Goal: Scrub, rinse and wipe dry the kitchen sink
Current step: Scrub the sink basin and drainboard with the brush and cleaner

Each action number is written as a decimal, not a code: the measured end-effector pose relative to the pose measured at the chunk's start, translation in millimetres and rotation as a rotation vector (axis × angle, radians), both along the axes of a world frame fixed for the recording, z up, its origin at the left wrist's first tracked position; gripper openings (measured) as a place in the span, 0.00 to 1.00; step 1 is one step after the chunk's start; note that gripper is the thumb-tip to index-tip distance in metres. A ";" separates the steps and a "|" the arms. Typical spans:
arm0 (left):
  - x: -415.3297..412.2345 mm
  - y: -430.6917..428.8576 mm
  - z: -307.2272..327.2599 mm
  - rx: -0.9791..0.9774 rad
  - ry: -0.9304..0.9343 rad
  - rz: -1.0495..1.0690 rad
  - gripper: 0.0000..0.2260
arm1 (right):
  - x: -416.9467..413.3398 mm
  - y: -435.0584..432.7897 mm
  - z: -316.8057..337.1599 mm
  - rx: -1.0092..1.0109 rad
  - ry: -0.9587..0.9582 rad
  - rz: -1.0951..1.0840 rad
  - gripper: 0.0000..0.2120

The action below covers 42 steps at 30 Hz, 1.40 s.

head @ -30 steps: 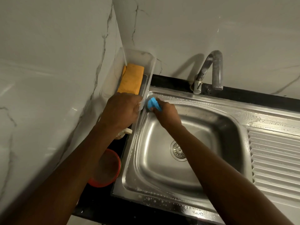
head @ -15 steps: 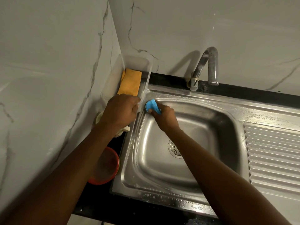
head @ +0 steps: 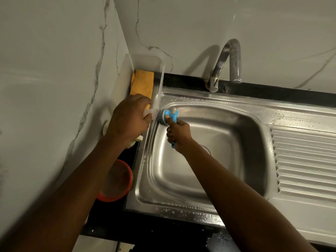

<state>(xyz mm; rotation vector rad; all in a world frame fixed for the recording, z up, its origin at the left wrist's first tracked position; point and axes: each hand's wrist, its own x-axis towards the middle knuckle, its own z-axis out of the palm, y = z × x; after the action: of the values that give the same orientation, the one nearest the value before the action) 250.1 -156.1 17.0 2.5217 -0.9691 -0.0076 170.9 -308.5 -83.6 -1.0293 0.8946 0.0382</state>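
**Scrubbing the sink's far-left corner**

Your right hand (head: pixel 179 132) is wrapped around the handle of a blue scrub brush (head: pixel 168 117), with the index finger stretched along its top. The brush head is pressed against the steel sink (head: pixel 209 214) at the far-left corner of the basin, right where the rim curves down. Your left hand (head: pixel 130 118) is closed on the near end of a clear plastic tray (head: pixel 160 82), which stands on the dark desk (head: pixel 181 80) just left of the sink, in the corner of the marble wall. A folded orange cloth (head: pixel 142 82) lies inside that tray, partly hidden by your left hand. Water droplets and suds bead along the sink's rim and ribbed drainboard (head: pixel 305 160). The tap (head: pixel 227 64) stands behind the basin. A red-rimmed bowl (head: pixel 118 180) sits on the desk beneath your left forearm.
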 end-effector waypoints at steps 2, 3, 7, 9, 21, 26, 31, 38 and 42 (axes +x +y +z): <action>-5.9 2.6 4.7 -0.021 -0.029 -0.027 0.18 | -19.7 15.1 4.1 -0.049 -0.003 0.056 0.18; -10.8 4.4 6.8 -0.038 -0.041 -0.028 0.17 | -34.7 23.5 5.6 -0.069 0.003 0.096 0.18; -35.3 14.9 7.2 -0.081 -0.063 0.015 0.15 | -97.1 45.0 1.6 0.089 0.063 0.217 0.17; -47.3 21.2 4.2 -0.102 -0.059 0.029 0.14 | -98.4 45.9 -3.2 0.098 0.082 0.227 0.18; -92.1 44.6 8.5 -0.167 0.069 0.082 0.07 | -54.3 35.5 -1.1 0.102 0.108 0.056 0.17; -103.2 45.1 2.5 -0.163 0.143 0.096 0.07 | -92.0 45.1 -15.1 0.389 0.231 0.121 0.16; -108.8 43.4 3.1 -0.145 0.177 0.075 0.07 | -2.2 -0.1 -35.0 0.518 0.158 -0.100 0.14; -114.2 50.6 -0.6 -0.099 0.211 0.108 0.08 | -41.9 18.7 -56.5 0.611 0.265 0.074 0.17; -115.5 50.1 -1.8 -0.065 0.213 0.100 0.08 | -90.7 35.1 -60.7 0.688 0.405 0.238 0.17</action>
<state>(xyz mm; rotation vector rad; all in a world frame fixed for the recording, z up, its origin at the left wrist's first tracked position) 134.6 -106.0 15.2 2.4473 -0.7462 -0.2074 80.2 -273.4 -144.2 -0.4743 1.0131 0.7281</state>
